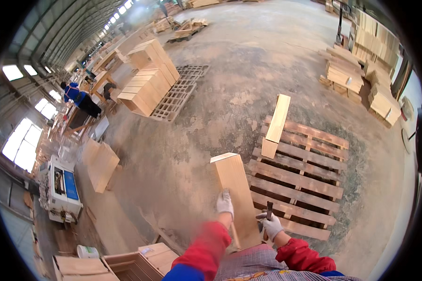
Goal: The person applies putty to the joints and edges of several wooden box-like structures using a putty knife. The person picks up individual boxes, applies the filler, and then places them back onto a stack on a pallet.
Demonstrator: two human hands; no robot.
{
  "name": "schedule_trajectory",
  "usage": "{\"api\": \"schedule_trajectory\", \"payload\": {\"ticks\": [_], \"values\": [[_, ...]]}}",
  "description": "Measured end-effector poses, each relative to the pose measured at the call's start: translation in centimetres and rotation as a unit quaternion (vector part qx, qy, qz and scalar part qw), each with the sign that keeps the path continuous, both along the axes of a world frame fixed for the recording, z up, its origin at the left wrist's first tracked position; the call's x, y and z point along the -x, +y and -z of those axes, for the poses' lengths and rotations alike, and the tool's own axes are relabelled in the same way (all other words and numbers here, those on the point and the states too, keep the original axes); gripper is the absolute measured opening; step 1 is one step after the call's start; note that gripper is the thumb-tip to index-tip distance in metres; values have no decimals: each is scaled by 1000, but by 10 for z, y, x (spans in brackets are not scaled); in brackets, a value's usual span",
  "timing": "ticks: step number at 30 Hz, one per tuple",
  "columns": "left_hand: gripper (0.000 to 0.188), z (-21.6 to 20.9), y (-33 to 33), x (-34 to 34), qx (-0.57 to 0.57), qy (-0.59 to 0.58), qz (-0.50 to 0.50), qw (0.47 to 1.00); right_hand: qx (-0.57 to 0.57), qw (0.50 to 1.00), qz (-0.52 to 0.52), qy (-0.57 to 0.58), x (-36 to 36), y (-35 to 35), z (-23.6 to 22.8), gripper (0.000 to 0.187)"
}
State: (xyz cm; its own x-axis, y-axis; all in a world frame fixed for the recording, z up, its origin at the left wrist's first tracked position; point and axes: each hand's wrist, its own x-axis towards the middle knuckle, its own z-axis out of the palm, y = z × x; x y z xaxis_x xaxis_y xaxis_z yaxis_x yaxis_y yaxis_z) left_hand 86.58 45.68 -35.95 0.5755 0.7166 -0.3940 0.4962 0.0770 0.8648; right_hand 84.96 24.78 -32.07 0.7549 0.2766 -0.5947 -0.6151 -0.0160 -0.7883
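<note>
A long, pale wooden box (237,187) stands tilted in front of me, its far end raised off the floor. My left hand (225,204), in a whitish glove, is closed on the box's left edge. On the box's right side, close to its near end, my right hand (272,226) wears a similar glove. It grips what looks like a hammer (269,211), dark at the top with a brown handle partly hidden by the fingers. The hammer is upright beside the box; whether it touches the wood I cannot tell.
A slatted pallet (295,180) lies at right, with another long wooden box (277,122) on its far left corner. Stacked boxes (147,89) stand on a pallet farther left. Open wooden boxes (131,267) sit at lower left, near a white machine (63,187). A person (79,99) works beyond.
</note>
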Motion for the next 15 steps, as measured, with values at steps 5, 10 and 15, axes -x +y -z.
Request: {"api": "schedule_trajectory", "payload": {"ticks": [5,10,15], "values": [[54,54,-34,-63,251,-39,-21,967,26,999,39,11,-51,-3,54,24],[53,60,-64,-108,356,53,61,931,43,991,127,-24,-90,-29,75,20],[62,68,-52,-156,401,191,273,853,189,968,167,5,-95,-44,94,18]]}}
